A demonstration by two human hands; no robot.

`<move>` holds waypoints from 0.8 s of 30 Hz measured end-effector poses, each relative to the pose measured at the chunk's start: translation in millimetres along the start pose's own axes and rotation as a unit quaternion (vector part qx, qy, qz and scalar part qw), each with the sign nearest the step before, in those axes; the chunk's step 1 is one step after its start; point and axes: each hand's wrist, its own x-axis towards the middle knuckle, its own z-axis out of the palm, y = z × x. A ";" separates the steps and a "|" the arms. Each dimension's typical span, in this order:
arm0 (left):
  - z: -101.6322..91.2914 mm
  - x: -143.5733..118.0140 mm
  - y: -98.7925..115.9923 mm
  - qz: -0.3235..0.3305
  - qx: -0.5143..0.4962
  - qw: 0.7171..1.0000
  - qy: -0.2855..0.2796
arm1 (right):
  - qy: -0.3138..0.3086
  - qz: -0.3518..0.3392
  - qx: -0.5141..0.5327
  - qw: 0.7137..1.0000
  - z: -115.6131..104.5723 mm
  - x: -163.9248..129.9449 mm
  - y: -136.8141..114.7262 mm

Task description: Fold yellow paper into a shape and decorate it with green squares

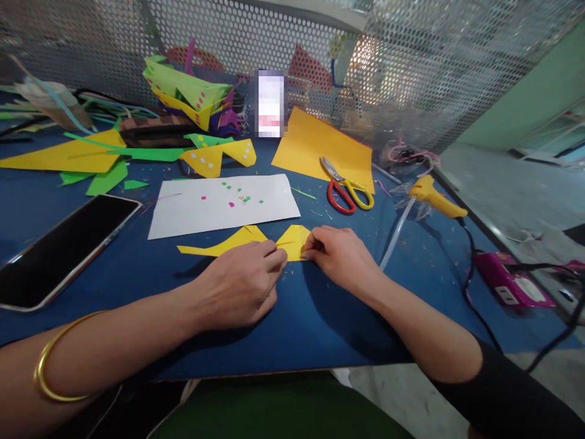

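Observation:
A yellow paper cutout (233, 241) with pointed, wing-like shapes lies on the blue table near its front. My left hand (244, 280) is closed, its fingers pinching the middle of this cutout. At the cutout's right end my right hand (336, 253) is closed too, thumb and fingertips pressed on its edge. The hands hide part of the paper. Just beyond them lies a white paper sheet (183, 210) with several small green and pink squares. Scissors (345, 192) with one red and one yellow handle rest partly on an orange paper sheet (301, 143).
A black phone (68, 250) lies at left. Another yellow cutout with white squares (219, 158) sits behind the white sheet, near green and yellow scraps. A yellow glue gun (439, 196) and a magenta power strip (514, 281) with cables are at right. Perforated metal mesh (205, 24) borders the back.

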 end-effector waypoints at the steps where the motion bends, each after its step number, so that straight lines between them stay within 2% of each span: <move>1: 0.1 -0.3 0.6 -0.002 -0.004 1.000 0.000 | -0.004 0.005 -0.005 1.000 -0.3 1.1 0.1; 6: -0.9 -0.6 5.4 -0.005 0.006 1.000 0.023 | -0.036 0.002 -0.034 0.999 -2.7 5.2 0.3; 13: -2.9 8.0 6.6 0.046 0.071 0.996 0.019 | -0.037 -0.012 -0.030 0.999 -5.1 5.6 1.7; 17: -4.2 11.2 5.3 0.038 0.042 0.998 -0.002 | -0.050 -0.062 0.017 0.997 -11.4 2.8 12.1; 20: -3.5 11.3 4.6 0.031 0.007 0.999 -0.008 | -0.048 -0.101 0.006 0.994 -15.7 -0.5 19.8; 24: -1.1 9.2 3.1 0.030 -0.021 0.999 -0.010 | -0.026 -0.098 -0.016 0.995 -15.8 -3.1 20.8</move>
